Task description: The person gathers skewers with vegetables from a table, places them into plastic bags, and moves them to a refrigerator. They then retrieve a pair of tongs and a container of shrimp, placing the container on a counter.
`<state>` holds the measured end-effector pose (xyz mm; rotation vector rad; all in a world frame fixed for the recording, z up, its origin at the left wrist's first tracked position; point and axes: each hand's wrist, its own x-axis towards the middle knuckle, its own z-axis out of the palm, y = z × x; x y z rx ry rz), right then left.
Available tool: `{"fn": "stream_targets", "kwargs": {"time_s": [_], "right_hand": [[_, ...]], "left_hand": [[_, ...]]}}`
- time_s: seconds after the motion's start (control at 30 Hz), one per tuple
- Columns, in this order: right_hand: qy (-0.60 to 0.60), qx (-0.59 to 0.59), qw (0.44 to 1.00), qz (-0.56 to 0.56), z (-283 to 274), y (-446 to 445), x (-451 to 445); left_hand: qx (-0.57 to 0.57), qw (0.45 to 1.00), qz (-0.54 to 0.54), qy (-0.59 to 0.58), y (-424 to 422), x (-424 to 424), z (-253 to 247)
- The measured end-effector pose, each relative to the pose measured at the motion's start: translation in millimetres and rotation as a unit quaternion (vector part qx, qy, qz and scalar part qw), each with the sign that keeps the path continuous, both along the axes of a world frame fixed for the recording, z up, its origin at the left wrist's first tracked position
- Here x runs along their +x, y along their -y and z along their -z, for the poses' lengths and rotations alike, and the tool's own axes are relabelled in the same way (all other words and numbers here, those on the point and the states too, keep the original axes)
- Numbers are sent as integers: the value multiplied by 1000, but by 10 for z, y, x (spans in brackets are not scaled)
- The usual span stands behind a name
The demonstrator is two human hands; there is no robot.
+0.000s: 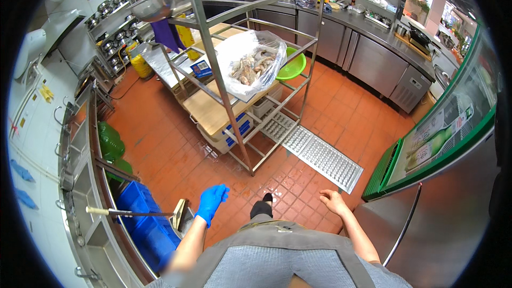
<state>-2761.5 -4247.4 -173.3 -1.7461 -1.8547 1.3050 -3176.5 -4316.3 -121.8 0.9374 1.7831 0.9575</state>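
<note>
My left hand [212, 203], in a blue glove, hangs over the tiled floor with its fingers loosely bent and nothing in them. Bare and also holding nothing, my right hand [333, 202] has its fingers curled apart, near the lower end of a perforated metal drain cover [330, 160]. Ahead stands a metal rack [236, 128]. On it lies a clear plastic bag [236, 50] with what looks like raw seafood [254, 68], beside a green plastic bowl [293, 65]. A large steel bowl [168, 4] sits higher on the rack.
Sinks [102, 240] run along the left, with blue crates [150, 236] and a long-handled tool [132, 213] beside them. A green-framed glass-door fridge [436, 136] stands at right. A steel counter [372, 30] curves behind the rack. The floor [160, 144] looks wet in places. Part of a person shows far back.
</note>
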Motion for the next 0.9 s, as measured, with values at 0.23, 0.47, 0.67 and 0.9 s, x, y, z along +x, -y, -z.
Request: {"fn": "stream_targets", "kwargs": {"time_s": [0.23, 0.47, 0.67, 0.9], "right_hand": [[64, -31, 996, 52, 166, -668, 160], [-4, -59, 988, 142, 534, -1053, 414], [74, -148, 983, 75, 475, -1592, 889], [107, -13, 994, -17, 43, -3110, 1334]], "left_hand": [[142, 979, 122, -85, -1540, 262, -45], [123, 933, 278, -191, -2517, 626, -267], [143, 936, 271, -174, -2930, 1031, -601], [190, 980, -1, -67, -2891, 1514, -1374]]}}
